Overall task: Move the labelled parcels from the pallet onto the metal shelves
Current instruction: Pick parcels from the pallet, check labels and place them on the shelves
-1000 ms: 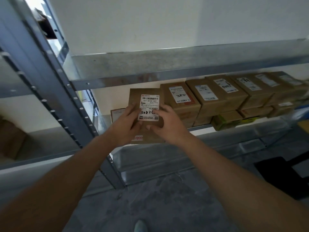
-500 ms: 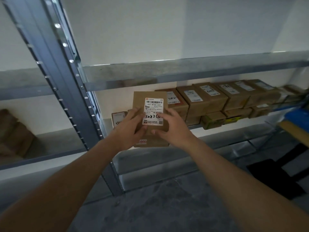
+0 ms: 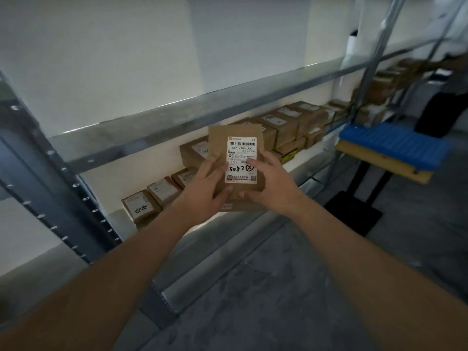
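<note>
A flat brown parcel (image 3: 228,140) with a white barcode label marked "5082" stands upright in front of the lower metal shelf (image 3: 306,164). My left hand (image 3: 206,192) grips its left edge and my right hand (image 3: 272,184) grips its right edge, thumbs on the label side. A second thin parcel (image 3: 229,206) shows just beneath it, under my fingers. Behind, several labelled cardboard boxes (image 3: 291,122) sit in a row along the shelf, and three more (image 3: 141,207) lie at its left end.
A steel beam (image 3: 177,122) of the shelf above crosses over the parcels. A perforated dark upright (image 3: 58,188) stands at left, another upright (image 3: 374,54) at right. A blue pallet (image 3: 395,144) on a board sits right of the shelf. Grey floor lies below.
My view has swung to the right, so the shelf row now runs off toward the blue pallet. Both hands still hold the labelled parcel upright, now further right along the shelf.
</note>
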The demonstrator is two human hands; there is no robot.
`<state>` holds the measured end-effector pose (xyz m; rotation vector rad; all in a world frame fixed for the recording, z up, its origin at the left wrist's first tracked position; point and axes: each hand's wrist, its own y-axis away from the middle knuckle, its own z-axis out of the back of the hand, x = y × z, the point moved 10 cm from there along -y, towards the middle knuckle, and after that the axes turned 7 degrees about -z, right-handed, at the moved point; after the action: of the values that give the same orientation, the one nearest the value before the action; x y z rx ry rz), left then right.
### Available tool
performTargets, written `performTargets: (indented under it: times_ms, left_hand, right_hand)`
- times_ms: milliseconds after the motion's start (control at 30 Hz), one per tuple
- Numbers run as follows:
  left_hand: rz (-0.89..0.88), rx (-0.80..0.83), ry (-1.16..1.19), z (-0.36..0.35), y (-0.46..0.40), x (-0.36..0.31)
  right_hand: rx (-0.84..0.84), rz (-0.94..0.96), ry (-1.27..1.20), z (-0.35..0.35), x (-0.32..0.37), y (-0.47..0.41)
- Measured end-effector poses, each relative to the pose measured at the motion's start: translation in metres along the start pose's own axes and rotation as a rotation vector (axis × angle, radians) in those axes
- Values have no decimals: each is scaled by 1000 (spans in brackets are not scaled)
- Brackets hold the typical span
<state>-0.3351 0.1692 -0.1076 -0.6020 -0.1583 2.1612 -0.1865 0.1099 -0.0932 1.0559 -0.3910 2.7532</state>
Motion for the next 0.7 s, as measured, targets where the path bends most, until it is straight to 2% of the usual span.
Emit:
performTargets:
  times_ms: [300, 700]
  left_hand:
    - [-242, 32, 70, -49, -89, -99]
    - [-377, 42, 151, -161, -244, -221]
  right_hand:
    - [-161, -37, 16, 97, -84, 13]
    - [-212, -159, 26, 235, -249, -9]
